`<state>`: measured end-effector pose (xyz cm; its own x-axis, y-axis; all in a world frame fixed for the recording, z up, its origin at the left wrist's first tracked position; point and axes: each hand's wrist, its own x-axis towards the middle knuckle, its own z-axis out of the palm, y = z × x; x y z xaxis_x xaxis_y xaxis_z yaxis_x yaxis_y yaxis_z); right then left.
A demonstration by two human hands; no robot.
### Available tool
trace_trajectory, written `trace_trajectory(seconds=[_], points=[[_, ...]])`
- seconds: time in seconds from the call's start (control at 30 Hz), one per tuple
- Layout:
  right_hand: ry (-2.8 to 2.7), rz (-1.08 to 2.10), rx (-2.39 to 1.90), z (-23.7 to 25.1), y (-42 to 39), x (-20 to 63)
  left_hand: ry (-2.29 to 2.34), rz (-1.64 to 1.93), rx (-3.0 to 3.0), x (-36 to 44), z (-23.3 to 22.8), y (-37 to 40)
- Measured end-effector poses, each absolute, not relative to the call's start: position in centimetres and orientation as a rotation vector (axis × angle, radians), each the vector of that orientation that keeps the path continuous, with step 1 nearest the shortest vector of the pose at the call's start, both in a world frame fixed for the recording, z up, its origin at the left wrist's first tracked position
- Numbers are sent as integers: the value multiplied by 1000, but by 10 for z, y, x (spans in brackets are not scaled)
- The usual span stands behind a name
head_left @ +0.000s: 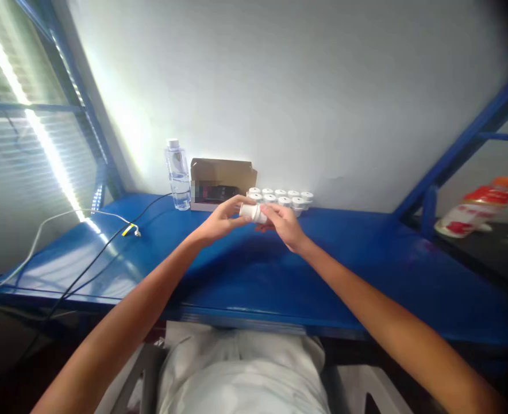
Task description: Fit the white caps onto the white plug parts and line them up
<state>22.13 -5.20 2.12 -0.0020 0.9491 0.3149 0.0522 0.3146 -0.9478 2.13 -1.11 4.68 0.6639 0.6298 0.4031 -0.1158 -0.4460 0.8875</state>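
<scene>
Between my two hands is a small white cylindrical plastic part (251, 213) with a raised ring round its middle, held sideways above the table. My left hand (224, 221) grips its left end between thumb and fingers. The fingers of my right hand (282, 223) close round its right end and hide some of it. Just behind my hands stand several similar white parts (295, 201) in close rows, each with a small dark mark on top; my hands cover part of the front row.
The blue table (349, 247) meets a pale wall. At the back stand a clear water bottle (178, 178) and an open cardboard box (223, 171) with dark contents. Cables (94, 259) cross the left side. A red-and-white bottle with an orange cap (473, 210) is at far right.
</scene>
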Motion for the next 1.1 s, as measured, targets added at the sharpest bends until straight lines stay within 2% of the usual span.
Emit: trace_trajectory(seconds=[0.13,0.33,0.53,0.73,0.87,1.03,1.1], points=[[-1304,994,-1040,23,-52,220,372,962,1826,25,46,-12],[-1343,784,-1017,23,-52,219,690,906,1704,27,43,-8],[-1217,917,-1083,21,-49,220,413,1064,1833,27,46,-13],[-1297,768,-1084,18,-48,220,659,952,1824,30,42,-14],[-1321,753,-1142,16,-47,222,661,1166,1972,27,41,-8],[-1397,656,-1131,13,-47,222,707,980,1939,28,36,-4],[-1410,643,-1139,10,-45,222,645,1044,2023,30,36,-5]])
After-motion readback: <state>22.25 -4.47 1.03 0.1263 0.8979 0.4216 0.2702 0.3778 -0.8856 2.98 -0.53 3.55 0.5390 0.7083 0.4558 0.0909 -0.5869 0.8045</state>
